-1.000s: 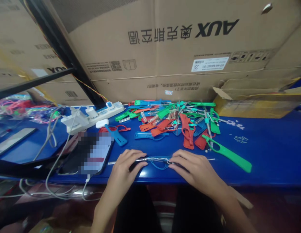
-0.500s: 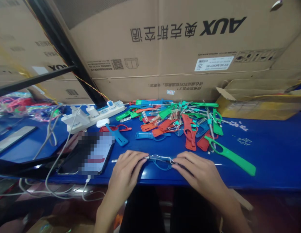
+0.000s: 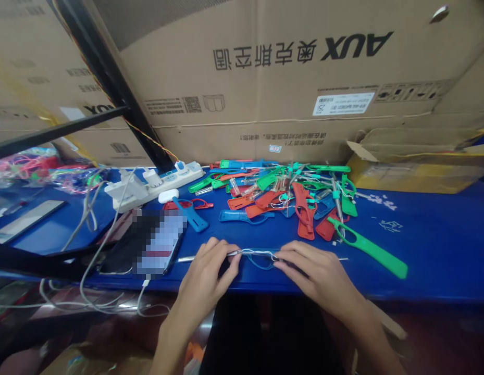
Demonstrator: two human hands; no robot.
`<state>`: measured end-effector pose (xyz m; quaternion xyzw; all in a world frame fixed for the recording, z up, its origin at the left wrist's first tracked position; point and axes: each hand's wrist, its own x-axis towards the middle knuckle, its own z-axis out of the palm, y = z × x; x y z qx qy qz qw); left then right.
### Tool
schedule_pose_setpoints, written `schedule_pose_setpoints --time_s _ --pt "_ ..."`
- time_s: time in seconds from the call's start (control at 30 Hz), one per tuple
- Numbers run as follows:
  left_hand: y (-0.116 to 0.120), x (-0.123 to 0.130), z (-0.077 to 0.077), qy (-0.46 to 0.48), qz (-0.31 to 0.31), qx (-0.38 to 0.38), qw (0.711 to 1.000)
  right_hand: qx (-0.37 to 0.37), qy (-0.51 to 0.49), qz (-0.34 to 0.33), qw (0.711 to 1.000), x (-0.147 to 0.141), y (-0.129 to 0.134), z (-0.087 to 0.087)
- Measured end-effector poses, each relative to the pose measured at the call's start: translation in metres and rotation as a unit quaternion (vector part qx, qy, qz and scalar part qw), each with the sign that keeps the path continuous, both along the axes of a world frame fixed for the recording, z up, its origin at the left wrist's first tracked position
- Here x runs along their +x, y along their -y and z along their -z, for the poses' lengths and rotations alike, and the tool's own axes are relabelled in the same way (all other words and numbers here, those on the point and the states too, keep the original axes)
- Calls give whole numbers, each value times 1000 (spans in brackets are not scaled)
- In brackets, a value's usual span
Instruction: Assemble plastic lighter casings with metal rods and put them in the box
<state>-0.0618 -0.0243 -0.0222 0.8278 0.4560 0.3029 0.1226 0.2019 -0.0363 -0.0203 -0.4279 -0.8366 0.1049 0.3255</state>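
Note:
Near the front edge of the blue table, a blue lighter casing [image 3: 260, 262] lies between my hands, its trigger loop showing. A white wire [image 3: 257, 252] runs across it. My left hand [image 3: 210, 265] pinches a thin metal lighter tube [image 3: 186, 259], whose tip sticks out to the left. At the other end, my right hand [image 3: 314, 265] has thumb and fingers closed on the casing's handle, by a dark part; the palm hides most of that end. To the right lies a green lighter casing [image 3: 376, 252].
A pile of red, green and blue casings [image 3: 271, 200] with metal tubes lies behind my hands. At the left are a phone [image 3: 163, 239], cables and a power strip [image 3: 173, 179]. An open carton [image 3: 417, 166] stands at the back right, before a large cardboard box [image 3: 265, 94].
My left thumb and fingers have shifted slightly along the tube. The right hand has moved a little left on the casing. The view has shifted slightly.

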Motion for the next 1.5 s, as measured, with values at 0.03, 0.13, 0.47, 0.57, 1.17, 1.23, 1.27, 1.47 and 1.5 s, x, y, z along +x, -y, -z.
schedule_pose_setpoints --time_s 0.03,0.13,0.47,0.57,1.17,1.23,1.27,1.47,1.5 --pt "-2 -1 0 -2 6 3 1000 -3 -9 -2 1000 0 0 0" --pt "-8 -2 0 -8 36 22 999 -7 -27 -2 1000 0 0 -1" --pt "-23 1 -1 -10 53 23 998 -44 -30 -11 998 2 0 -1" --pt "-26 1 -4 -13 74 10 997 -52 -35 -4 998 2 0 -2" --pt "-36 1 -1 -39 118 18 992 -67 -10 -14 998 3 -2 -4" --pt "-32 2 -3 -57 128 4 990 -78 -4 -14 997 4 -3 -4" --pt "-29 2 -5 -65 129 0 989 -81 -2 -13 997 4 -3 -4" --pt "-21 2 -9 -80 118 -6 990 -87 5 -9 996 4 -2 -4" --pt "-21 2 -8 -78 116 -3 990 -86 6 -2 996 4 -1 -4"
